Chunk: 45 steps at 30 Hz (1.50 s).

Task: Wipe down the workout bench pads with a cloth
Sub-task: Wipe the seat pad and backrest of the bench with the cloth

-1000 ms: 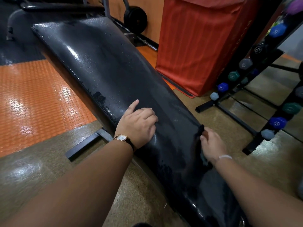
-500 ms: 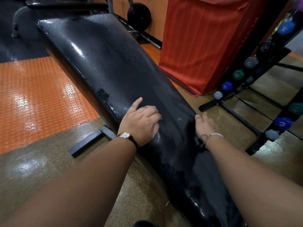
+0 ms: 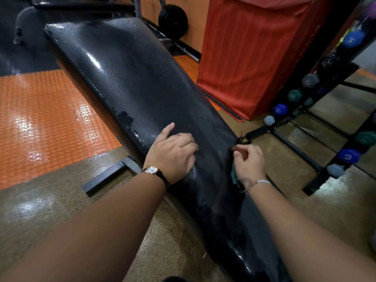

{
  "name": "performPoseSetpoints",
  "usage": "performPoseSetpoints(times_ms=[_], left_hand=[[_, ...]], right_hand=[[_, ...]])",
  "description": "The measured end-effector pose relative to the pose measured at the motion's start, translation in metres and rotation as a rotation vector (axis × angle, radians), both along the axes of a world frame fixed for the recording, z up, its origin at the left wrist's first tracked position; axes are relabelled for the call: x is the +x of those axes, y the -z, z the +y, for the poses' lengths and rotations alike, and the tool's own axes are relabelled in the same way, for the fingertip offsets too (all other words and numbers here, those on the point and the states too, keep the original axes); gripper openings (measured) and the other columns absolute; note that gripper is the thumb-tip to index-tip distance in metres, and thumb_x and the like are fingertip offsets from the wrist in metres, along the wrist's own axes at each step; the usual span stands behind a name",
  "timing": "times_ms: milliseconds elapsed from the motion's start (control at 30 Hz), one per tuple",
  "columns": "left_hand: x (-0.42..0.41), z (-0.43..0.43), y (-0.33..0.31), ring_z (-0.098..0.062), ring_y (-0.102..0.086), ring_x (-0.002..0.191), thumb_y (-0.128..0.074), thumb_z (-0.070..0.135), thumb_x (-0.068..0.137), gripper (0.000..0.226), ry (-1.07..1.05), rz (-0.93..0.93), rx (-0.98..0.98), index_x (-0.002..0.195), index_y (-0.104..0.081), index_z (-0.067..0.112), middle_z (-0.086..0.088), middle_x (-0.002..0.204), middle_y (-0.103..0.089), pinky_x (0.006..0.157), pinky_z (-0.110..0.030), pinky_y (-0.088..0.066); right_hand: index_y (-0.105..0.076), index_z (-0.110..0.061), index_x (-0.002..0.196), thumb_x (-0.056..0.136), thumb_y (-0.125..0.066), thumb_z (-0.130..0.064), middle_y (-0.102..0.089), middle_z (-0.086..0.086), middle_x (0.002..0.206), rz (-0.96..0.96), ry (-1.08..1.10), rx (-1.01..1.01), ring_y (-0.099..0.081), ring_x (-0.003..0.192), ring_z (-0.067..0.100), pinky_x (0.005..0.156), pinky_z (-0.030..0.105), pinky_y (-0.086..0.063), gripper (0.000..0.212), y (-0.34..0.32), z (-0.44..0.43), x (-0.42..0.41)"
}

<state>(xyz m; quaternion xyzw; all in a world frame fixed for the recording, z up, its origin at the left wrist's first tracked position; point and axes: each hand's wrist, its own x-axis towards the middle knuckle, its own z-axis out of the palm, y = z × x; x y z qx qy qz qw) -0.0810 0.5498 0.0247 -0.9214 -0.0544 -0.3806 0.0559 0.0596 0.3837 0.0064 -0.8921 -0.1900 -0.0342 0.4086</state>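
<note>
The left hand (image 3: 173, 153) rested on the black bench pad (image 3: 132, 78), its fingers (image 3: 184, 140) curled under into a loose fist with nothing seen in them, and the thumb stuck out straight toward the far end of the pad. The right hand (image 3: 249, 162) sat at the pad's right edge, just beside the left knuckles, with its fingers (image 3: 243, 149) bunched round a dark cloth (image 3: 235, 175). A teal fold of the cloth showed under the palm against the pad's side, and a dark tuft poked out just beyond the fingertips. Beyond the left fingertips the pad ran up and away, shiny and speckled with droplets. A gold watch (image 3: 152, 170) sat on the left wrist behind the fingers, and a pale bracelet (image 3: 262, 182) on the right. Out past the left thumb lay an orange studded floor mat (image 3: 44, 119), and a dark steel foot bar (image 3: 105, 178) stuck out from under the bench near the left wrist. Far ahead of the right fingers stood a red padded box (image 3: 258, 53); off to their outer side stood a rack (image 3: 297, 149) of coloured dumbbells (image 3: 280, 109)
</note>
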Motion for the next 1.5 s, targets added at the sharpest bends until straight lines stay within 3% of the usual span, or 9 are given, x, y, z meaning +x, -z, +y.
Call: performPoseSetpoints(times_ms=[100, 233, 433, 633, 833, 1033, 1233, 1400, 1500], left_hand=[[0.001, 0.000, 0.000, -0.015, -0.067, 0.084, -0.046, 0.018, 0.080, 0.025, 0.007, -0.012, -0.008, 0.077, -0.070, 0.022, 0.006, 0.085, -0.067, 0.109, -0.040, -0.028], [0.001, 0.000, 0.000, -0.014, -0.067, 0.084, -0.047, 0.018, 0.080, 0.024, 0.004, -0.010, -0.006, 0.077, -0.070, 0.022, 0.007, 0.085, -0.067, 0.109, -0.039, -0.028], [-0.001, 0.000, -0.001, -0.014, -0.067, 0.084, -0.047, 0.018, 0.080, 0.024, 0.010, -0.016, -0.021, 0.076, -0.071, 0.022, 0.007, 0.085, -0.067, 0.109, -0.040, -0.028], [0.000, 0.000, -0.001, -0.013, -0.066, 0.084, -0.047, 0.019, 0.080, 0.024, -0.003, 0.003, -0.015, 0.077, -0.070, 0.023, 0.008, 0.085, -0.066, 0.109, -0.038, -0.028], [0.000, -0.001, -0.001, -0.013, -0.066, 0.084, -0.047, 0.019, 0.080, 0.023, -0.002, 0.004, -0.023, 0.076, -0.070, 0.023, 0.008, 0.085, -0.066, 0.108, -0.039, -0.030], [0.000, 0.000, -0.002, -0.013, -0.066, 0.084, -0.048, 0.019, 0.079, 0.022, -0.007, 0.013, -0.025, 0.076, -0.070, 0.023, 0.008, 0.085, -0.066, 0.107, -0.040, -0.031], [-0.001, -0.001, -0.002, -0.013, -0.067, 0.087, -0.047, 0.019, 0.079, 0.024, 0.004, 0.021, -0.034, 0.077, -0.071, 0.022, 0.007, 0.085, -0.066, 0.107, -0.040, -0.030], [0.000, 0.001, -0.001, -0.014, -0.067, 0.088, -0.047, 0.020, 0.079, 0.024, 0.002, 0.035, -0.035, 0.078, -0.070, 0.022, 0.007, 0.086, -0.066, 0.108, -0.040, -0.029], [-0.001, 0.000, -0.001, -0.014, -0.067, 0.087, -0.047, 0.019, 0.078, 0.023, 0.003, 0.025, -0.024, 0.077, -0.070, 0.022, 0.007, 0.086, -0.066, 0.108, -0.040, -0.029]], right_hand=[[-0.069, -0.016, 0.098, 0.084, -0.062, -0.017, -0.052, 0.001, 0.101, -0.079, -0.029, -0.068, -0.047, 0.105, 0.023, 0.093, 0.028, -0.035, 0.016, 0.008, -0.024, 0.000], [-0.070, -0.020, 0.097, 0.088, -0.057, -0.026, -0.047, 0.005, 0.114, 0.085, 0.147, -0.133, -0.039, 0.115, 0.025, 0.098, 0.032, -0.033, 0.016, -0.007, -0.010, 0.023], [-0.071, -0.025, 0.092, 0.085, -0.063, -0.024, -0.041, -0.006, 0.099, -0.021, -0.127, -0.045, -0.033, 0.101, 0.009, 0.092, 0.018, -0.025, 0.010, -0.003, -0.007, -0.010], [-0.071, -0.023, 0.088, 0.084, -0.064, -0.026, -0.039, -0.003, 0.098, 0.067, 0.062, -0.113, -0.046, 0.107, 0.023, 0.095, 0.030, -0.039, 0.009, -0.003, -0.006, 0.031], [-0.073, -0.023, 0.091, 0.081, -0.068, -0.024, -0.042, -0.013, 0.080, -0.044, -0.124, -0.104, -0.049, 0.092, 0.019, 0.088, 0.031, -0.042, 0.011, 0.004, -0.012, 0.006], [-0.067, -0.020, 0.097, 0.082, -0.066, -0.027, -0.058, 0.002, 0.105, 0.060, 0.111, -0.150, -0.056, 0.099, 0.023, 0.086, 0.028, -0.041, 0.017, -0.005, -0.006, 0.050], [-0.068, -0.021, 0.082, 0.079, -0.069, -0.024, -0.054, -0.005, 0.091, -0.002, -0.070, -0.023, -0.048, 0.086, 0.009, 0.079, 0.024, -0.036, 0.004, -0.010, 0.011, 0.023], [-0.068, -0.022, 0.078, 0.078, -0.070, -0.024, -0.063, 0.002, 0.097, 0.105, 0.053, -0.014, -0.056, 0.092, 0.017, 0.082, 0.027, -0.041, 0.003, -0.006, -0.004, 0.052], [-0.071, -0.019, 0.083, 0.078, -0.069, -0.022, -0.061, -0.002, 0.095, 0.039, 0.007, 0.032, -0.056, 0.094, 0.017, 0.086, 0.026, -0.042, 0.006, -0.013, 0.013, 0.037]])
